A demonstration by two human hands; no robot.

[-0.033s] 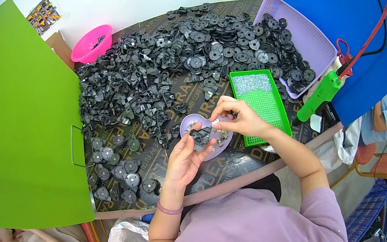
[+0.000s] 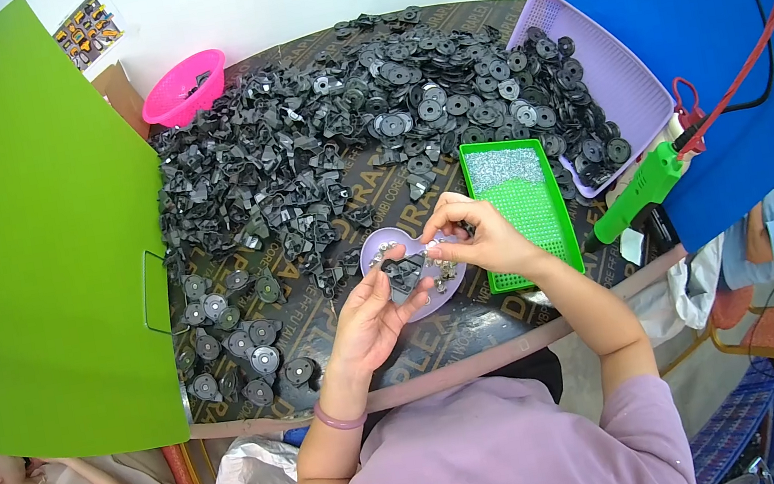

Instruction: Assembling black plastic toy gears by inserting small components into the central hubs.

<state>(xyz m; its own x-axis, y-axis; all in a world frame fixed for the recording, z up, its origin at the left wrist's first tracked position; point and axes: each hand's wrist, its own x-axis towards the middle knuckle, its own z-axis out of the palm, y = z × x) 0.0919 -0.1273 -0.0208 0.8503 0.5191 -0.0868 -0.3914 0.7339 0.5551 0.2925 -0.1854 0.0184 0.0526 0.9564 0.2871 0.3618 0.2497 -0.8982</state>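
My left hand (image 2: 366,321) grips a black plastic part (image 2: 402,280) with a hollow, angular shape, thumb on one side and fingers on the other. Close against its right side, my right hand (image 2: 479,235) is closed in a pinch. A small pale or shiny bit shows at those fingertips, too small to name. Below both hands lies a light purple dish (image 2: 371,243), partly covered by them, with small metal pieces (image 2: 447,283) in it. Just right of my right hand stands a green perforated tray (image 2: 516,211) with many tiny silvery pieces (image 2: 505,166) at its far end.
Heaped black plastic parts (image 2: 263,160) and round black discs (image 2: 475,96) cover the table's far side. Finished-looking rounded units (image 2: 265,360) lie front left. A pink basket (image 2: 181,90), purple basket (image 2: 626,87) and green power screwdriver (image 2: 639,200) surround them. Green (image 2: 34,247) and blue (image 2: 670,45) panels flank the table.
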